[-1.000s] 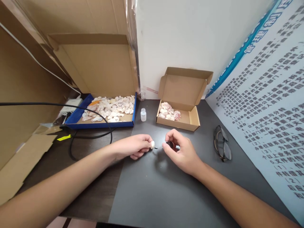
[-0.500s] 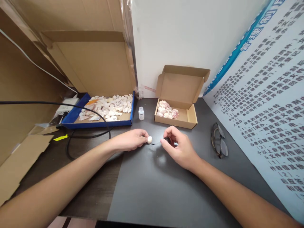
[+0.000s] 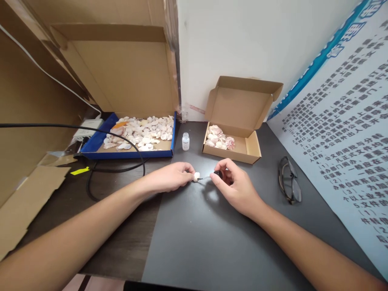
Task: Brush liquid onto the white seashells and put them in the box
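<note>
Far left: torn cardboard (image 3: 33,202) flat on the wood-grain tabletop (image 3: 121,238), yellow strip (image 3: 79,171) just beside it. White cord (image 3: 45,72) comes down the cardboard side wall to a white adapter (image 3: 89,126) at the blue box's left end.

Black cable (image 3: 45,125) is the main clutter: crosses in front of the blue box (image 3: 136,154), over part of its contents from where I stand, then loops on the table and passes behind the left forearm. Blue box lid is up, loose pale shells (image 3: 148,129) inside, one orange piece (image 3: 120,124) at the left.

Left hand (image 3: 174,177): thumb and forefinger pinched together on one small white shell (image 3: 197,176), held over the grey surface (image 3: 188,250) near the seam with the wood. Small clear bottle (image 3: 186,142) upright behind it, cap off.

Thin brush points left at the shell; tip at its lower edge, can't tell if touching. Right hand (image 3: 235,180) has thumb and fingers clamped on the brush's black cap (image 3: 218,174).

Behind: small brown box (image 3: 230,154), lid up, pinkish shells (image 3: 220,138) bunched left. Glasses (image 3: 289,182) right of the hand, well apart. Printed sheet (image 3: 339,141) leans along the far right.
</note>
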The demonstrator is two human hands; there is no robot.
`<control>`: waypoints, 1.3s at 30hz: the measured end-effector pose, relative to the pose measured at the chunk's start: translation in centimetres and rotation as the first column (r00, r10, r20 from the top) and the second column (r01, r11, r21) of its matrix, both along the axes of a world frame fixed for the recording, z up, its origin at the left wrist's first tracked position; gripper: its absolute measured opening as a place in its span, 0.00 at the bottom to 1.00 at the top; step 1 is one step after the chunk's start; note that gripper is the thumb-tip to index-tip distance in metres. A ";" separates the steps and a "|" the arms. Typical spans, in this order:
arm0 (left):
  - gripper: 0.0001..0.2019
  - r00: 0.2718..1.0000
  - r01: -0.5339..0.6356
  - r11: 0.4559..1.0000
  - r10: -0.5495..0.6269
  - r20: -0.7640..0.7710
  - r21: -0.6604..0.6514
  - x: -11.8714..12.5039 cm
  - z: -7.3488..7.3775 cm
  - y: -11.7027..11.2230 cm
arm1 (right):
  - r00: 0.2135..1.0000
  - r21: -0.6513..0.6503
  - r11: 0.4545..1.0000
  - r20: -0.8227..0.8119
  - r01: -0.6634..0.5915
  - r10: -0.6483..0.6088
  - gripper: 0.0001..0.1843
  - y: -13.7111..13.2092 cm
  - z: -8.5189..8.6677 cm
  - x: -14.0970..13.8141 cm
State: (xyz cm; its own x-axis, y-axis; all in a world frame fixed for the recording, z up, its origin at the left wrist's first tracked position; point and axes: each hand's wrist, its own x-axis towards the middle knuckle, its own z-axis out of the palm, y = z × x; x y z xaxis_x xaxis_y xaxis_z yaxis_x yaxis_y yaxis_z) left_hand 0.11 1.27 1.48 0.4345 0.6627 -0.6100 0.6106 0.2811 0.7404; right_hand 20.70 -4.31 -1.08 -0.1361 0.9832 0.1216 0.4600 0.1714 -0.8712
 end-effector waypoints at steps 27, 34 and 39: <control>0.10 0.921 0.296 0.792 -0.087 -0.381 0.534 0.4 -0.4 -1.4 | 1.000 -0.048 0.999 -0.025 0.004 -0.005 0.10 0.2 -0.6 0.1; 0.09 0.973 0.213 0.759 -0.109 -0.202 0.615 0.0 -1.0 -1.5 | 0.999 0.047 0.999 -0.044 0.018 -0.015 0.09 0.2 -0.1 0.0; 0.09 0.991 0.042 0.917 -0.088 0.099 0.397 0.2 -1.2 -1.4 | 0.998 0.088 0.996 -0.064 0.034 -0.028 0.08 0.1 0.0 0.1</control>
State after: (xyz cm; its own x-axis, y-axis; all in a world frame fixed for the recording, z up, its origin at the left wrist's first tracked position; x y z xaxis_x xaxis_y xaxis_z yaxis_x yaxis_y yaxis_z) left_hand 0.30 -0.10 0.32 0.5349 0.8068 -0.2510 0.5242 -0.0839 0.8475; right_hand 20.76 -4.23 -1.07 -0.0953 0.9718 0.2158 0.4114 0.2359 -0.8804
